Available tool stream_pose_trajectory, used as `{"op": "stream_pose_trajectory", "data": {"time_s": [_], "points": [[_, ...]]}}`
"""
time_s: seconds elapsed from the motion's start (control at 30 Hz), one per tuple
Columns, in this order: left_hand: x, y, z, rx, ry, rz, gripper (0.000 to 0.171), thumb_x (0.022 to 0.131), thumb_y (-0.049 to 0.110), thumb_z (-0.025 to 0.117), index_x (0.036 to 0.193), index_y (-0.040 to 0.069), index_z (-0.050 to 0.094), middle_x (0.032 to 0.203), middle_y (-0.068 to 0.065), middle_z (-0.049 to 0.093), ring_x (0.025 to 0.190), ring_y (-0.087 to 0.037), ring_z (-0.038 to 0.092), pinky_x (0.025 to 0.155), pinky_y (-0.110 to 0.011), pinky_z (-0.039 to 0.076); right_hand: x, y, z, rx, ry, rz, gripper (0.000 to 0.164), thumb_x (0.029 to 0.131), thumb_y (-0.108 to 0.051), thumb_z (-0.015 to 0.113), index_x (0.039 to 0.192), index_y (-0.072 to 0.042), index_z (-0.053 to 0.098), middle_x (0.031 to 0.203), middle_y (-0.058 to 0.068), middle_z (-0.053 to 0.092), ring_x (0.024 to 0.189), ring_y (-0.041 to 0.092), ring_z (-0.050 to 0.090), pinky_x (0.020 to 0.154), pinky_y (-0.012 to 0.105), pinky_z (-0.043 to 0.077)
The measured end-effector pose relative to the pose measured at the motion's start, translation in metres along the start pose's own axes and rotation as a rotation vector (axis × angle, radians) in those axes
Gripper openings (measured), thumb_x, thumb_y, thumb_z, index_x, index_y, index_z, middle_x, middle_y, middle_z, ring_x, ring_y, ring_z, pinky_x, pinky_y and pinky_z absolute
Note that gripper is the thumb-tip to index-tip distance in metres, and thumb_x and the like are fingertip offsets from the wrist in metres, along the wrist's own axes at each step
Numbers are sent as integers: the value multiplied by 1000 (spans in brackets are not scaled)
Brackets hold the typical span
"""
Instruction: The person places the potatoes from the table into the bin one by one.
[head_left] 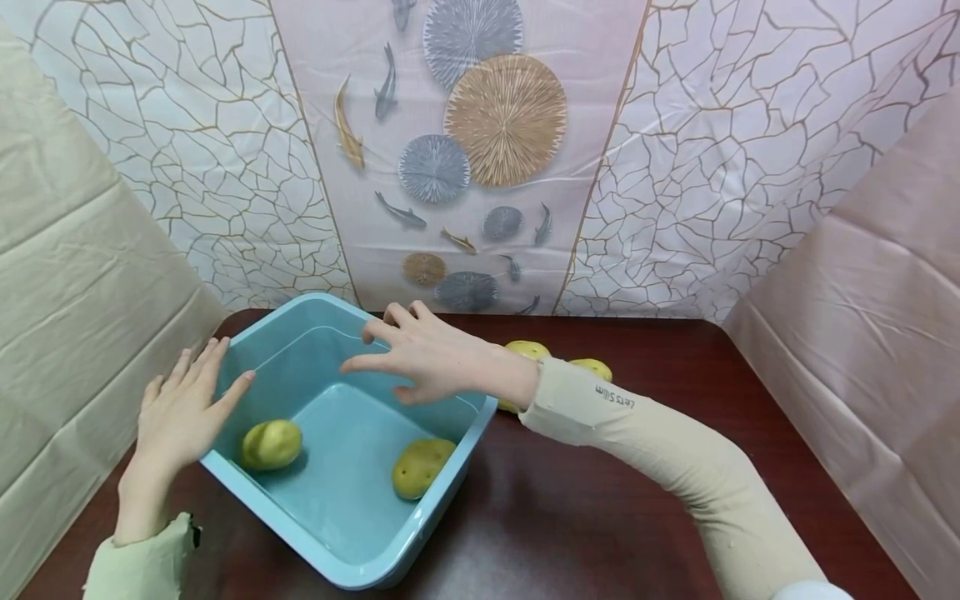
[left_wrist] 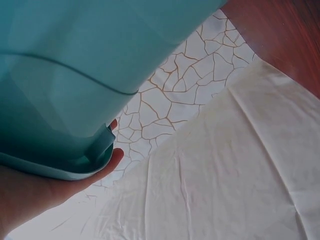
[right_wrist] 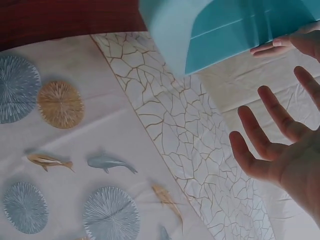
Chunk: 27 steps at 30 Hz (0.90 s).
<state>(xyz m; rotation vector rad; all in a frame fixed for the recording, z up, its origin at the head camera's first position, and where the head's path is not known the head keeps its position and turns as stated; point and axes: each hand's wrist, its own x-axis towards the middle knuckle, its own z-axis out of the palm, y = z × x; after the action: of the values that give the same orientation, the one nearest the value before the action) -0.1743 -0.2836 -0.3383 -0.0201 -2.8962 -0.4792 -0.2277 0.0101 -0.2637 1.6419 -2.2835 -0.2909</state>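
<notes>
A light blue plastic tub (head_left: 360,575) stands on the table with two potatoes inside, one potato (head_left: 272,445) near its left wall and another potato (head_left: 422,468) by its right wall. My left hand (head_left: 180,408) rests on the tub's left rim, fingers straight and thumb spread toward the inside. From below, the left wrist view shows that hand (left_wrist: 55,192) against the rim. Over the tub's far right side, my right hand (head_left: 427,354) hovers with spread, slightly bent fingers and nothing in it. The right wrist view shows its fingers (right_wrist: 270,145) apart.
More potatoes (head_left: 592,368) lie on the dark red-brown table (head_left: 585,517) to the right of the tub, partly hidden behind my right forearm. A patterned cloth (head_left: 465,208) hangs along the back, and plain pale cloth (head_left: 862,317) slopes up at both sides.
</notes>
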Motion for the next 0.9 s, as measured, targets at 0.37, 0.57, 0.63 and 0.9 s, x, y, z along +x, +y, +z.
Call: {"op": "stream_pose_trajectory", "data": {"time_s": [0.37, 0.57, 0.63, 0.9], "points": [[1, 1, 0, -3, 2, -6, 71, 92, 53, 24, 144, 8, 5, 146, -25, 11, 134, -46, 3, 96, -68, 5, -3, 1, 2, -3, -21, 7, 53, 79, -31, 57, 129, -36, 42, 120, -2, 45, 91, 19, 41, 69, 30, 30], [0, 0, 0, 2, 3, -3, 71, 92, 53, 25, 144, 8, 6, 146, -25, 12, 134, -46, 3, 96, -68, 6, -6, -1, 4, 2, -24, 15, 52, 78, -30, 57, 128, -37, 42, 120, -3, 45, 93, 18, 41, 70, 31, 30], [0, 0, 0, 1, 4, -3, 70, 92, 52, 25, 144, 8, 6, 146, -25, 12, 134, -46, 4, 96, -68, 6, -7, -1, 5, 8, -20, 15, 52, 78, -30, 57, 128, -37, 43, 120, -3, 46, 96, 19, 41, 71, 32, 31], [0, 0, 1, -6, 2, -7, 70, 93, 51, 26, 144, 9, 6, 147, -25, 11, 134, -46, 3, 96, -68, 4, -14, -3, 6, 2, 4, 4, 50, 78, -32, 58, 126, -36, 45, 120, -2, 47, 98, 19, 41, 73, 32, 33]]}}
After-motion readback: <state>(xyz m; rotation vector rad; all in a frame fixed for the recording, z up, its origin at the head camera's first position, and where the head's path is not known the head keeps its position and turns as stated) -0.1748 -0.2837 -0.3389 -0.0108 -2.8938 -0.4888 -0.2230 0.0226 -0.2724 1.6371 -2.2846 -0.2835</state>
